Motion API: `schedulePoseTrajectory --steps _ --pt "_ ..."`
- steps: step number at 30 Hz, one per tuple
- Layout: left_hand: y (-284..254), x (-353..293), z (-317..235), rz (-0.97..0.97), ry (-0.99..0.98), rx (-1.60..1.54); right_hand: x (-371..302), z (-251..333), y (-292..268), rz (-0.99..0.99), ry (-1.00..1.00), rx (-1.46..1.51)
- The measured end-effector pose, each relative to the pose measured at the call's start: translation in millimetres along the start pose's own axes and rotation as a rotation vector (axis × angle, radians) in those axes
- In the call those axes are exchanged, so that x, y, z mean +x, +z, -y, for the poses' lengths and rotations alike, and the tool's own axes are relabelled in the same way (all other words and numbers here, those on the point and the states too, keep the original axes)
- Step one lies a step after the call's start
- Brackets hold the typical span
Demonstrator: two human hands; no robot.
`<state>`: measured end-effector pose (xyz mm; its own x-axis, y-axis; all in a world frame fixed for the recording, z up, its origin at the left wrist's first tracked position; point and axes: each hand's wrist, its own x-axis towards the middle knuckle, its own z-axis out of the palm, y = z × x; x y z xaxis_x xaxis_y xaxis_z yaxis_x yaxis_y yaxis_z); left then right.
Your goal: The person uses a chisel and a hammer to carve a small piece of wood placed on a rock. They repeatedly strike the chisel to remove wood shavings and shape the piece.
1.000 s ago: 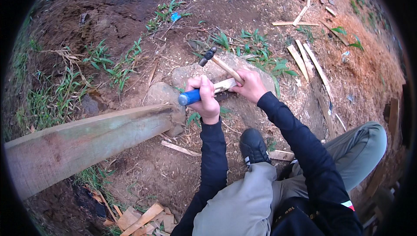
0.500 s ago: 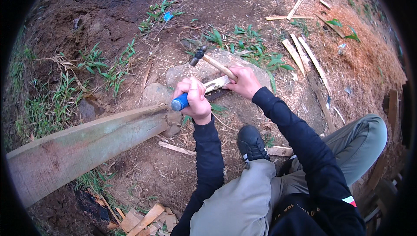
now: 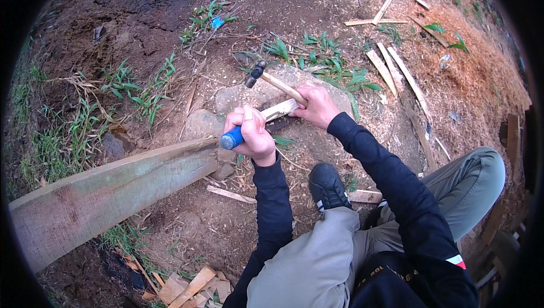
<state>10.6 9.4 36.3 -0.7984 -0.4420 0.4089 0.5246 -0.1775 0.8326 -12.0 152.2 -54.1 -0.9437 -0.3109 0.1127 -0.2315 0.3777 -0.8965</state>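
Note:
My left hand (image 3: 250, 132) is closed around a tool with a blue handle (image 3: 232, 138). The handle's flat butt points toward me and left; the tool's other end is hidden by my fingers. A short pale strip of wood (image 3: 279, 110) runs from behind that hand to my right hand (image 3: 317, 108), whose fingers pinch its far end. The same right hand also grips a hammer (image 3: 283, 87) by its wooden handle. The dark ball-peen head points up and left, above the strip. Below both hands lies a large flat stone (image 3: 232, 99).
A thick wooden plank (image 3: 113, 192) reaches in from the left, ending near a smaller stone (image 3: 203, 125). My shoe (image 3: 328, 186) stands just below the stones. Wood offcuts (image 3: 192, 288) lie at the lower left, long wood strips (image 3: 409, 84) on the right beside sawdust (image 3: 481, 75).
The blue handle has tipped very slightly down and left with my left hand. My right hand holds the hammer and the wood strip's end as before.

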Motion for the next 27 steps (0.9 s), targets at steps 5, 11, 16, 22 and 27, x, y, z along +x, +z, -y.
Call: schedulePoseTrajectory --steps 5,11,16,22,27 --pt "0.7 0.1 0.9 -0.011 0.008 -0.004 -0.2 -2.5 0.8 -0.027 -0.036 0.000" --pt "1.0 -0.7 0.3 -0.027 0.007 0.002 1.1 1.7 -0.8 0.019 0.009 0.014" --pt "3.4 -1.0 0.9 -0.011 0.029 0.063 0.9 0.7 -0.8 0.011 0.011 0.005" --pt "0.6 -0.9 1.9 -0.014 0.017 0.005 0.9 0.6 -0.8 0.025 0.019 0.011" --pt "2.7 -0.7 2.3 0.001 0.051 0.101 0.5 1.8 -2.6 0.035 0.017 0.015"
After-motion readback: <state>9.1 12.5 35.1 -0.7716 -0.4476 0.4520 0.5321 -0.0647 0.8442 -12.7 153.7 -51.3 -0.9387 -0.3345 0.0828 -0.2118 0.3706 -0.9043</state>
